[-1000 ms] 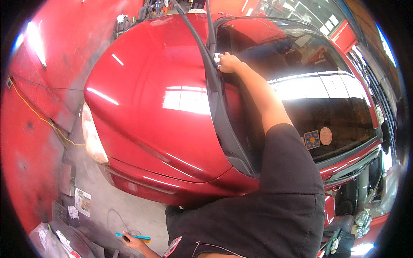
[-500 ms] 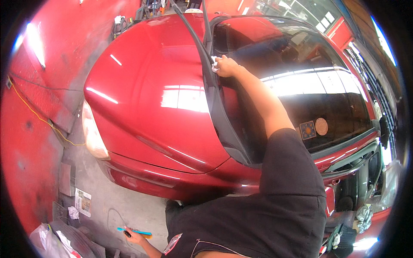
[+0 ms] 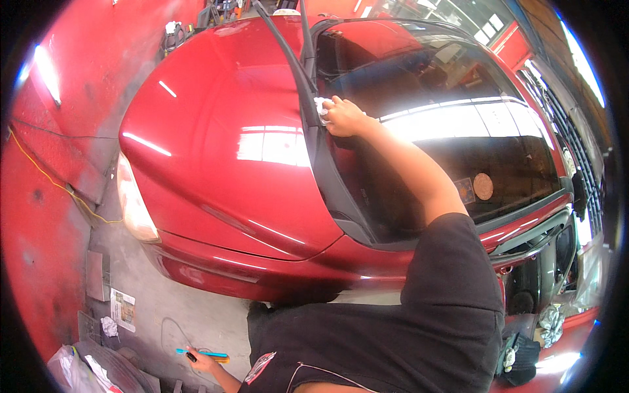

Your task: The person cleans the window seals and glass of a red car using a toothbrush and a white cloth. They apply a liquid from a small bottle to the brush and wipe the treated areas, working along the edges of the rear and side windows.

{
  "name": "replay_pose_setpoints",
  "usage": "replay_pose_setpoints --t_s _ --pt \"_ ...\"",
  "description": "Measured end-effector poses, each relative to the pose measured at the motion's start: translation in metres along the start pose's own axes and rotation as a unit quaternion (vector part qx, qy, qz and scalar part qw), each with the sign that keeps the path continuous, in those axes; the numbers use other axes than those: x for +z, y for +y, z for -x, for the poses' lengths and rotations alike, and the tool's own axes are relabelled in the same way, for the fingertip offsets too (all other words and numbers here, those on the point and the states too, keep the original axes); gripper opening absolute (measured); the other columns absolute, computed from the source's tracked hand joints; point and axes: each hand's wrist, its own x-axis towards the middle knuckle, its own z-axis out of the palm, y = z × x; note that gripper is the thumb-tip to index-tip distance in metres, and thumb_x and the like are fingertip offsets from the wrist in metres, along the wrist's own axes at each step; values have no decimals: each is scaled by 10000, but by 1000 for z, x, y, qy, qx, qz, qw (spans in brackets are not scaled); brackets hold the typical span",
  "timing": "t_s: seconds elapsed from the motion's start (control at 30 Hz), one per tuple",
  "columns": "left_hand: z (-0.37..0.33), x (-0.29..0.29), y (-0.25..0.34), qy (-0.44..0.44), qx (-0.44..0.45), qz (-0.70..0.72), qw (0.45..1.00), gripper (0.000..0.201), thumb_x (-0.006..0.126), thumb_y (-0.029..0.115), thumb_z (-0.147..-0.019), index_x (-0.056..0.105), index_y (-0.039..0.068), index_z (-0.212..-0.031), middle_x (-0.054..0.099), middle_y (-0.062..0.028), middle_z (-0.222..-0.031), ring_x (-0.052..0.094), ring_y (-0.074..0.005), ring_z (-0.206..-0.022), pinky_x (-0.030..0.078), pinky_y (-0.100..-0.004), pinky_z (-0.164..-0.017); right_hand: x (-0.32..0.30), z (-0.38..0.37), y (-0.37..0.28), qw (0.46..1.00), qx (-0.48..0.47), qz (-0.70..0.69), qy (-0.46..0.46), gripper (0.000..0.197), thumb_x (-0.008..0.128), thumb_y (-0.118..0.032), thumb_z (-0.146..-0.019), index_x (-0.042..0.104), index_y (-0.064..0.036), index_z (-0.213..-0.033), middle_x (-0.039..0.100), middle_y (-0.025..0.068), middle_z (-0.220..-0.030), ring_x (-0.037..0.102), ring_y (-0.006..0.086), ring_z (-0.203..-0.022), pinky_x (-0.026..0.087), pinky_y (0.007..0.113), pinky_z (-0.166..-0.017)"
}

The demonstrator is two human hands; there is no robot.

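Note:
My right hand reaches over the windshield of a red car and grips a crumpled white wipe, paper or cloth. The wipe presses on the black cowl trim at the windshield's base, beside the raised wiper arms. Down at the lower left, my left hand is closed around a slim turquoise tool with an orange-yellow part. A small black piece shows at the same fingers; I cannot tell what it is.
The red hood spreads to the left, ending at a headlight. A yellow cord runs along the red wall. On the floor lie a printed sheet, a crumpled white wad and plastic bags.
My right hand and the white wipe have slid a little toward me along the cowl trim. The left hand keeps its hold; the whole view has shifted slightly.

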Motion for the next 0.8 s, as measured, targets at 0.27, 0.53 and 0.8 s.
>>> replay_pose_setpoints --t_s 0.27,0.53,0.8 --pt "-2 6 10 -31 22 12 999 503 594 414 -917 579 -85 -856 573 -126 -747 532 -230 -703 434 -369 -653 4 -19 21 999 42 17 4 277 568 -261 -737 729 -154 -936 595 85 -1072 553 301 -1013 487 443 -822" --pt "-3 -2 4 5 27 -3 1000 489 600 397 -917 586 -90 -875 577 -130 -753 535 -225 -707 441 -370 -649 5 -59 62 994 71 57 -55 342 555 -347 -801 716 -231 -1078 588 60 -1152 539 287 -1089 453 434 -920" --pt "33 -20 13 32 31 -40 998 488 596 380 -922 601 -108 -914 586 -150 -755 539 -242 -687 442 -389 -634 22 -94 119 993 34 102 -53 346 520 -367 -838 697 -256 -1114 591 47 -1150 547 273 -1070 467 407 -909"
